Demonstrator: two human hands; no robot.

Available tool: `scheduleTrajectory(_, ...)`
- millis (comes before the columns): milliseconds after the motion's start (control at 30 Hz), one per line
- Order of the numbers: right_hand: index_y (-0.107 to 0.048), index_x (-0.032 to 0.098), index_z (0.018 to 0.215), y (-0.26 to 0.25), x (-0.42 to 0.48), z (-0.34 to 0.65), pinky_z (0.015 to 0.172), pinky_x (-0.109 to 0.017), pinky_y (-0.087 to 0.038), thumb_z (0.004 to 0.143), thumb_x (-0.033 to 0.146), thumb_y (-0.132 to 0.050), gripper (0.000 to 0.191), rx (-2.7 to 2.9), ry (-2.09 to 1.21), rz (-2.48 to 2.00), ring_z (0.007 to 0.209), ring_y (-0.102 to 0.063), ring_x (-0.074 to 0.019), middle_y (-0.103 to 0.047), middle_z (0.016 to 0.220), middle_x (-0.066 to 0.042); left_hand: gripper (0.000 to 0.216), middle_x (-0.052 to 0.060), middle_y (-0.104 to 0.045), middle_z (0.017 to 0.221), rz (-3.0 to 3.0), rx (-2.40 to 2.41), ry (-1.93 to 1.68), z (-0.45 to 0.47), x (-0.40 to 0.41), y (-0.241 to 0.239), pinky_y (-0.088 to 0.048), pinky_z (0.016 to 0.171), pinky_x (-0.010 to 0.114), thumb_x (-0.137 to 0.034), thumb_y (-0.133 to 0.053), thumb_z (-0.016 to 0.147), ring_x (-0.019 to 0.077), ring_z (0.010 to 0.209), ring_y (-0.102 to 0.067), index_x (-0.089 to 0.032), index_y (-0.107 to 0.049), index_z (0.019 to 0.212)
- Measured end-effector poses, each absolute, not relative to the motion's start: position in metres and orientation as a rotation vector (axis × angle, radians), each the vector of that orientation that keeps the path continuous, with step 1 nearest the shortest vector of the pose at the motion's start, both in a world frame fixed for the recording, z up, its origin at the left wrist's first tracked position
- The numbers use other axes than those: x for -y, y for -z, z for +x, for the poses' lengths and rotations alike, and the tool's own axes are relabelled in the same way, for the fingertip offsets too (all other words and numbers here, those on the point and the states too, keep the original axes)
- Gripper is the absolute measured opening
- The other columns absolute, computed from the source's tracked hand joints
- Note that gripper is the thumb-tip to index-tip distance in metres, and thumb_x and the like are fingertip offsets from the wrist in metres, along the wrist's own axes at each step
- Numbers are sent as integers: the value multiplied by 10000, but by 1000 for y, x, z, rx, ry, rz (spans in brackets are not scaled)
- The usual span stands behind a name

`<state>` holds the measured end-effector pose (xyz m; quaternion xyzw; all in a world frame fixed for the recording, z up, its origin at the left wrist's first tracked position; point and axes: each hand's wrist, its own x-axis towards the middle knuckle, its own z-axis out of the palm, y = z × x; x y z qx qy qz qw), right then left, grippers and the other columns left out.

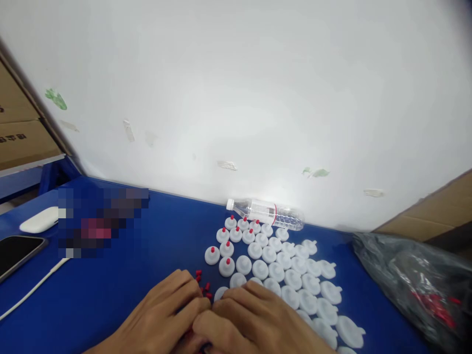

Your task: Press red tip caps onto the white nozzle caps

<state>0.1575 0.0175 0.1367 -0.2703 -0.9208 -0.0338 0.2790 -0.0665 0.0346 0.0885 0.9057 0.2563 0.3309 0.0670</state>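
Note:
Close together at the bottom middle, my left hand (165, 307) and my right hand (254, 317) meet with fingers curled inward. Whatever they pinch is hidden beneath the knuckles. Small red caps (207, 286) lie on the table just past my left fingertips, and more red shows under the hands. White round plastic pieces (276, 272), like little suction cups with a nub, stand in rows in front of and beside my right hand. Several at the far left of the group, such as this white piece (226, 268), carry a red cap on top.
A clear plastic bottle (285, 216) lies on the blue table (155, 246) against the white wall (236, 98). At right is a grey plastic bag (398, 270) with red caps inside. At left are a phone (18, 253), a white case (40, 220) and a white cable (35, 290).

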Motion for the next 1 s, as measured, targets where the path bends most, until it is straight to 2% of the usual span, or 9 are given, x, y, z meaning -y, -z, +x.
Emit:
scheduleTrajectory(133, -598, 201, 1082, -128, -19, 157, 711, -259, -519, 1048, 105, -501, 140, 2419, 95, -694, 787, -699, -109, -768, 957, 40, 363, -1, -665, 761, 2907, -928, -1025, -63, -30, -103, -545, 818, 367, -202, -236, 1138, 195, 705, -633, -234, -580, 1025)
scheduleTrajectory(233, -605, 218, 1074, -128, -20, 159, 699, -264, -515, 1065, 172, -537, 82, 2537, 80, -675, 778, -694, -110, -759, 921, 61, 422, -9, -649, 708, 2963, -905, -1012, -62, -28, -112, -543, 750, 384, -172, -201, 1126, 203, 672, -639, -241, -573, 939)
scheduleTrajectory(300, -621, 227, 1061, -133, -22, 163, 728, -273, -521, 1088, 168, -482, 153, 2530, 183, -670, 825, -704, -127, -762, 920, 53, 410, -27, -620, 666, 2899, -912, -1037, -64, -29, -114, -540, 716, 359, -167, -240, 1124, 196, 654, -635, -259, -549, 871)
scheduleTrajectory(400, -639, 218, 1083, -143, -29, 178, 865, -326, -540, 1115, 142, -372, 279, 2446, 299, -754, 1005, -717, -185, -776, 1003, 5, 382, -49, -611, 681, 2715, -1045, -1110, -69, -36, -112, -545, 806, 339, -205, -285, 1137, 184, 670, -632, -275, -534, 856)
scheduleTrajectory(533, -601, 214, 1257, -145, -45, 204, 973, -384, -552, 1099, 221, -506, 185, 2367, -4, -1079, 1120, -681, -206, -736, 1201, -49, 358, -54, -561, 688, 2526, -1135, -979, -72, -46, -106, -493, 732, 327, -190, -326, 1120, 173, 643, -554, -259, -487, 807)
scheduleTrajectory(667, -541, 235, 1455, -132, -54, 213, 1141, -571, -461, 1117, 300, -469, 352, 2439, -61, -1282, 1362, -570, -271, -661, 1430, -71, 251, -24, -626, 858, 2455, -1053, -930, -70, -47, -99, -465, 780, 336, -152, -393, 1104, 178, 776, -565, -252, -568, 955)
scheduleTrajectory(767, -549, 250, 1481, -124, -54, 212, 1208, -599, -389, 1129, 308, -418, 380, 2516, -84, -1297, 1452, -496, -270, -636, 1486, -39, 210, -2, -636, 945, 2436, -1036, -938, -67, -46, -95, -477, 810, 330, -136, -436, 1090, 188, 865, -577, -255, -602, 1040)
scheduleTrajectory(900, -570, 281, 1467, -128, -54, 214, 1223, -599, -361, 1128, 319, -420, 373, 2524, -99, -1277, 1422, -525, -252, -642, 1477, -13, 195, 7, -633, 987, 2438, -1049, -951, -67, -48, -93, -496, 836, 332, -127, -454, 1079, 192, 908, -576, -254, -602, 1061)
scheduleTrajectory(1000, -628, 256, 1397, -133, -57, 217, 1169, -598, -404, 1123, 284, -419, 346, 2447, -30, -1296, 1336, -571, -259, -685, 1393, -37, 194, 13, -650, 1012, 2475, -1034, -886, -68, -48, -91, -522, 845, 332, -124, -462, 1074, 198, 937, -591, -256, -603, 1094)
